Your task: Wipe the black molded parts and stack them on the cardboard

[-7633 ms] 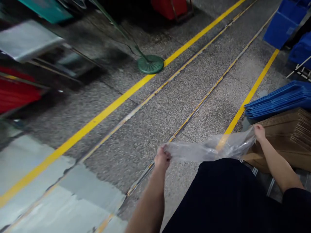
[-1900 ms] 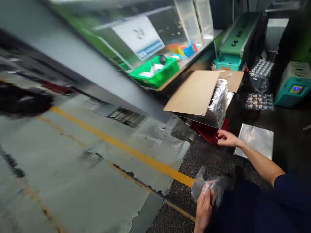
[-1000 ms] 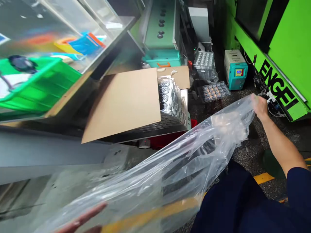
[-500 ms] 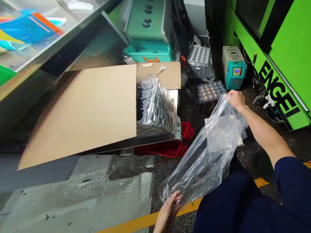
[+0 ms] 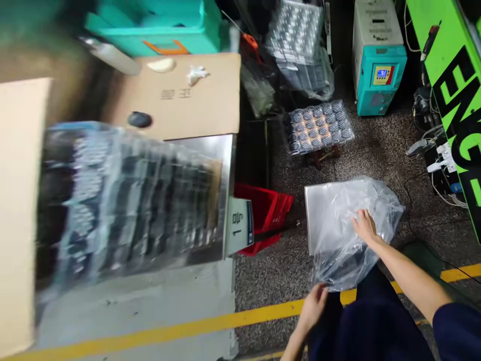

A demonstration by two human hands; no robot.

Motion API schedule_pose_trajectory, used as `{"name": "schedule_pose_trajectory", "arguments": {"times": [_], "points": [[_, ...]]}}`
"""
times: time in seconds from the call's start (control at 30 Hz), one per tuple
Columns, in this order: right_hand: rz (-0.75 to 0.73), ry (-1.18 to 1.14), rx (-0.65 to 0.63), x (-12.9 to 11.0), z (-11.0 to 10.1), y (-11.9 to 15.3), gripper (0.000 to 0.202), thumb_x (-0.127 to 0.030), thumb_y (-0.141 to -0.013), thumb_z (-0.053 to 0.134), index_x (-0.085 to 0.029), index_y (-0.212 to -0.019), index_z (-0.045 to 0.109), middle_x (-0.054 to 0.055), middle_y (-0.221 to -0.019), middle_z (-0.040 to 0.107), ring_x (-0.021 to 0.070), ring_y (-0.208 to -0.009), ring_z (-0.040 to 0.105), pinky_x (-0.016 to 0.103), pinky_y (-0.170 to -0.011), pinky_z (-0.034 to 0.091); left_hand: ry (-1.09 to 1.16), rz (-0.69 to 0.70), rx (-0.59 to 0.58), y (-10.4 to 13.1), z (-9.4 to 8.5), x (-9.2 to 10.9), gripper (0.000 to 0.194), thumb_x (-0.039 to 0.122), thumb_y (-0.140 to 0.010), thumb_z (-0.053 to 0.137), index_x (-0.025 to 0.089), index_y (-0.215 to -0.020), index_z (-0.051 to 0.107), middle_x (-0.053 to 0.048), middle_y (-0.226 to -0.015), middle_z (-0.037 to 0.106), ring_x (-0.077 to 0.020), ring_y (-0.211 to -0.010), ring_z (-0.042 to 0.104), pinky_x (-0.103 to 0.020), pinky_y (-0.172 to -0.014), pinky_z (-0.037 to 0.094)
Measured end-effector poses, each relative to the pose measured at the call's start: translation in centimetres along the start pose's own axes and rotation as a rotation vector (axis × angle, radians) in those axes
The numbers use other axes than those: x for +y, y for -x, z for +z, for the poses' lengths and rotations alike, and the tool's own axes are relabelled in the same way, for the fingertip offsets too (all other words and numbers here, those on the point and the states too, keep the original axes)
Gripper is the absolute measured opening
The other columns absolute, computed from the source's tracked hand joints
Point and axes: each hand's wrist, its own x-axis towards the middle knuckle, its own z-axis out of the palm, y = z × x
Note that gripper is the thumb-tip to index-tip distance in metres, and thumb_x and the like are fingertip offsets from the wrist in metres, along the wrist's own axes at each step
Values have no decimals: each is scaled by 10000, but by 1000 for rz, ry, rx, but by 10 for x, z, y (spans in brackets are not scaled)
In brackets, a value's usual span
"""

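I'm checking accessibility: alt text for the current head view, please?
A person's right hand rests on a crumpled clear plastic bag partly covering a flat silver rectangular panel; the left hand is at the bag's near edge. Beyond lies a clear plastic tray; a red plastic bin is to the left.

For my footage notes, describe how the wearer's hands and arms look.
The left hand and right hand are bare and ungloved. A short, dark navy sleeve leaves the right forearm bare; the left upper arm is out of frame.
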Motion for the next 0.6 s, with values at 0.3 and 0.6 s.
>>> {"name": "schedule_pose_trajectory", "arguments": {"times": [0.3, 0.6], "points": [[183, -439, 51, 145, 128, -63, 327, -396, -928, 593, -238, -1190, 708, 127, -1316, 649, 277, -1150, 629, 461, -1067, 499, -308, 142, 25, -303, 92, 111, 711, 364, -981, 512, 233, -1651, 316, -209, -1742, 179, -428, -1579, 225, -640, -1243, 230], [563, -753, 144, 199, 160, -84, 391, -560, -842, 661, -185, -925, 731, 49, -828, 681, 196, -758, 603, 307, -684, 521, -707, -401, 436, -325, -91, -26, 1004, 713, -897, 547, 264, -1693, 131, -279, -1739, 42, -625, -1490, 261, -841, -1045, 323]]}}
